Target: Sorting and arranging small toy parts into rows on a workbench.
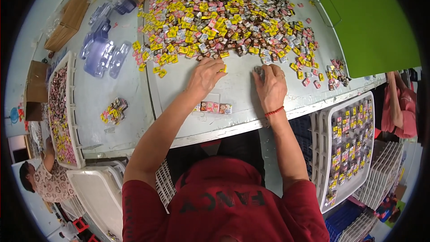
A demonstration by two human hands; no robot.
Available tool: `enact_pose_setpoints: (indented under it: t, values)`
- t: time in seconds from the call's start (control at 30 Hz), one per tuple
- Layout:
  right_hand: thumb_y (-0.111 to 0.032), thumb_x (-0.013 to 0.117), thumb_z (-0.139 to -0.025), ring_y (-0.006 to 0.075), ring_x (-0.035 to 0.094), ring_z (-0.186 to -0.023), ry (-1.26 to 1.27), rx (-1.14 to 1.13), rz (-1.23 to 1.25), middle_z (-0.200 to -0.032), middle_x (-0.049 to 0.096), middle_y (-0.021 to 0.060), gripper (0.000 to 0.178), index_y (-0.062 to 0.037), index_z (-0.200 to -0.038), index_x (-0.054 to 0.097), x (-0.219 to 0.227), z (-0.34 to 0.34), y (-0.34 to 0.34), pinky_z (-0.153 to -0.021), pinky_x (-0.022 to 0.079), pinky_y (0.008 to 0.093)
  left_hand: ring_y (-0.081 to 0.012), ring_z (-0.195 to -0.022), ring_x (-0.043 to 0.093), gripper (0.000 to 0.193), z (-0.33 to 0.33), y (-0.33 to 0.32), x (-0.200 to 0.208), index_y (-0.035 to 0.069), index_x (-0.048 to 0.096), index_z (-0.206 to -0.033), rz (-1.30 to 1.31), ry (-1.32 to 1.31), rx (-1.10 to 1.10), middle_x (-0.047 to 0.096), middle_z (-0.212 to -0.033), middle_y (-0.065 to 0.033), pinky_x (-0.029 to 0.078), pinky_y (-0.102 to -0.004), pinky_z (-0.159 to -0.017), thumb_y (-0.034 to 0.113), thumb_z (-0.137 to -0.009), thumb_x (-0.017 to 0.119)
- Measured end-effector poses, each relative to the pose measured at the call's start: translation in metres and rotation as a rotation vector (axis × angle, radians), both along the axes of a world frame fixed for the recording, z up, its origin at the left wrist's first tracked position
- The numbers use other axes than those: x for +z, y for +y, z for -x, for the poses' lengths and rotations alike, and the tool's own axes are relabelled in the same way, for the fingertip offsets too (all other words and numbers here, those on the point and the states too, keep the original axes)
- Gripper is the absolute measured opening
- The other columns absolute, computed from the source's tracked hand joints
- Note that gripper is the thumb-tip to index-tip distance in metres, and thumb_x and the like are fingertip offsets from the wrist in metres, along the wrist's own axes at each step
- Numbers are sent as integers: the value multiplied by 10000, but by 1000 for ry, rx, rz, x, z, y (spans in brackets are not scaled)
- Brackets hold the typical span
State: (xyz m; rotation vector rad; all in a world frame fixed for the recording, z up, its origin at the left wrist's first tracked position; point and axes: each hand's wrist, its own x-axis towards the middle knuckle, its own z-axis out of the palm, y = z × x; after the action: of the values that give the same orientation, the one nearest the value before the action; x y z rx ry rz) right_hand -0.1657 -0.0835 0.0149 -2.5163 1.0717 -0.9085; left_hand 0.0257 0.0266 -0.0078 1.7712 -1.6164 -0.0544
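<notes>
A large pile of small square wrapped candies (224, 18), yellow, pink, brown and silver, spreads over the white table ahead of both hands. At its near edge my left hand (206, 77) is curled, with a yellow candy (223, 68) between thumb and fingers. To its right, my right hand (272, 87) pinches a greyish candy (258, 69) at the fingertips, partly hidden by them. Between my forearms lies a small clear plastic tray (213, 98) with a row of several candies (216, 107) in it, close to the table's front edge.
Empty clear plastic trays (105, 54) and a filled pack (114, 110) lie to the left. A white crate of candies (62, 112) stands beyond them. Stacked white crates (351, 148) with filled packs are at the right, below a green board (367, 22). Other people are at both sides.
</notes>
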Motion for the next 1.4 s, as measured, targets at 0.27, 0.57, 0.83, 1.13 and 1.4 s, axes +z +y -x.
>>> enact_pose_setpoints:
  t: [0.27, 0.57, 0.83, 1.13, 1.4]
  values:
    - [-67, 653, -802, 356, 608, -886, 121, 134, 139, -988, 627, 163, 188, -20, -981, 616, -4, -1, -13, -756, 503, 402, -250, -981, 599, 241, -14, -3, 5, 53, 679, -983, -14, -187, -176, 667, -1080, -35, 495, -351, -870, 177, -777, 698]
    - [-2, 626, -803, 372, 613, -930, 208, 382, -95, -1106, 618, 170, 235, -15, -1036, 597, 0, 8, -35, -790, 510, 393, -234, -949, 606, 182, -5, -3, 10, 44, 659, -939, -132, -101, -126, 670, -1040, -41, 504, -333, -827, 159, -798, 669]
    - [-32, 735, -720, 230, 629, -750, 3, 435, -190, -921, 665, 77, 282, -53, -984, 638, 15, 6, 6, -662, 515, 310, -263, -919, 607, 163, -9, 50, 42, 31, 652, -927, -151, 180, -194, 661, -1006, -72, 500, -351, -809, 129, -797, 668]
    - [-67, 751, -692, 258, 605, -827, -61, 488, -145, -955, 671, 69, 211, -54, -885, 668, 2, -27, 72, -757, 477, 350, -241, -929, 606, 201, -7, 70, 19, 17, 658, -935, -38, -123, -299, 653, -1014, -55, 510, -318, -816, 79, -744, 680]
    - [-118, 746, -705, 239, 587, -886, -80, 430, 69, -975, 667, 45, 190, -71, -878, 682, -11, -25, 84, -809, 438, 364, -212, -990, 615, 219, -1, 79, 2, 16, 685, -945, 77, -182, -222, 676, -973, -51, 527, -277, -818, 83, -737, 684]
